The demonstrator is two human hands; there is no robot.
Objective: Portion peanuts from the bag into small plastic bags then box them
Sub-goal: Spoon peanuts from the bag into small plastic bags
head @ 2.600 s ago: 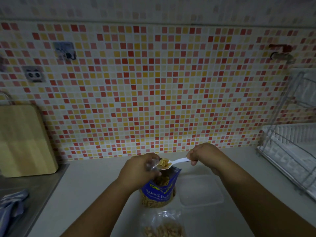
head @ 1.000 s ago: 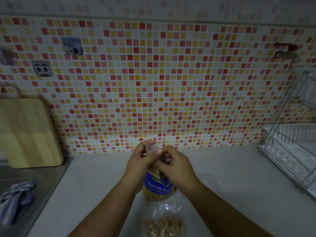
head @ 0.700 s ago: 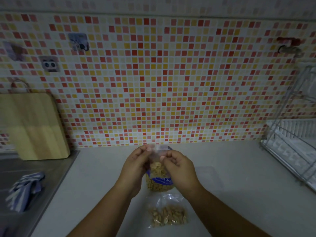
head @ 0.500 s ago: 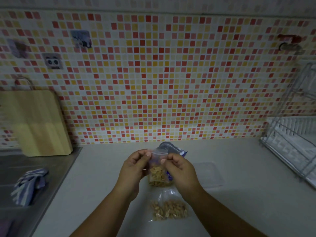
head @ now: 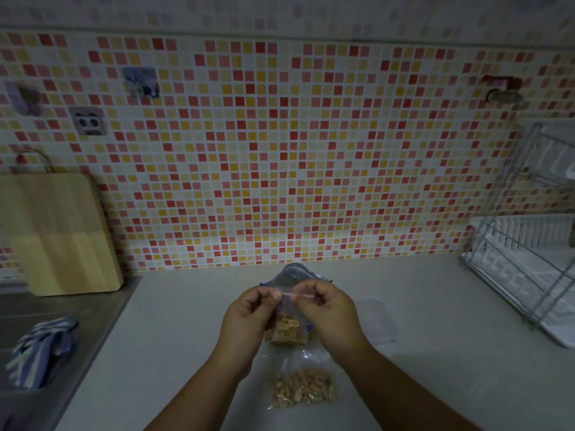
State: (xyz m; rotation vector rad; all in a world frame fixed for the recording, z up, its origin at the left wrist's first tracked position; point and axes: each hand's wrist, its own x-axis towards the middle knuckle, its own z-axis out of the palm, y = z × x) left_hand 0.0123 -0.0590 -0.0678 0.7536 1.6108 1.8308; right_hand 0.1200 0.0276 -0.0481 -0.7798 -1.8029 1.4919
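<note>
A small plastic bag [head: 289,309], its lower half filled with pale peanuts [head: 286,332], hangs just above the bench [head: 174,337] between a person's two hands. The bag's zip strip [head: 295,294] runs level from left to right, and each end is pinched. The left hand [head: 249,318] grips one end between thumb and curled fingers [head: 264,292]. The right hand [head: 331,312] has its fingers [head: 312,287] clamped on the other end. Both hands are equally near, so a sealing stroke would likely travel along that left-right axis.

The film is thin, clear and crinkled, sagging under the nuts. Directly behind it stands the blue peanut bag [head: 295,270]. Nearer the person, a second small bag [head: 301,390] of peanuts lies flat on the smooth grey bench. A flat clear shape [head: 378,321] just right of the right hand may be the box or its lid; the dim light leaves that unsure.

At left, a wooden cutting board [head: 59,234] leans on the mosaic tile wall [head: 280,150], with a striped cloth [head: 40,346] nearer the person. A wire dish rack [head: 529,275] stands at right.
</note>
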